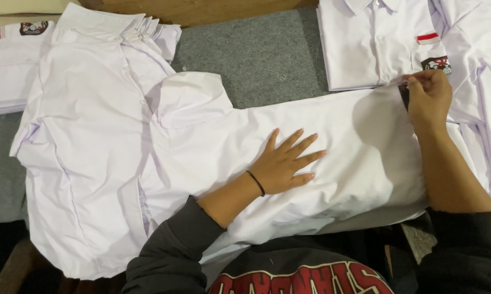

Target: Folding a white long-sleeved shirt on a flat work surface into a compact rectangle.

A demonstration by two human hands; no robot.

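Observation:
A white short-sleeved shirt [164, 147] lies spread across the grey felt surface [256, 54] in front of me. My left hand [286, 161] rests flat on the shirt's middle, fingers spread, a thin black band on the wrist. My right hand [428, 98] pinches the shirt's far right edge together with a small dark piece. A folded white shirt [373, 43] with a red-and-white pocket strip and a dark badge lies just beyond that hand.
A stack of folded white shirts [11, 65] sits at the far left. More white shirt fabric [482, 81] is piled at the right edge. A wooden edge [202, 10] runs along the back. My dark sweatshirt fills the bottom.

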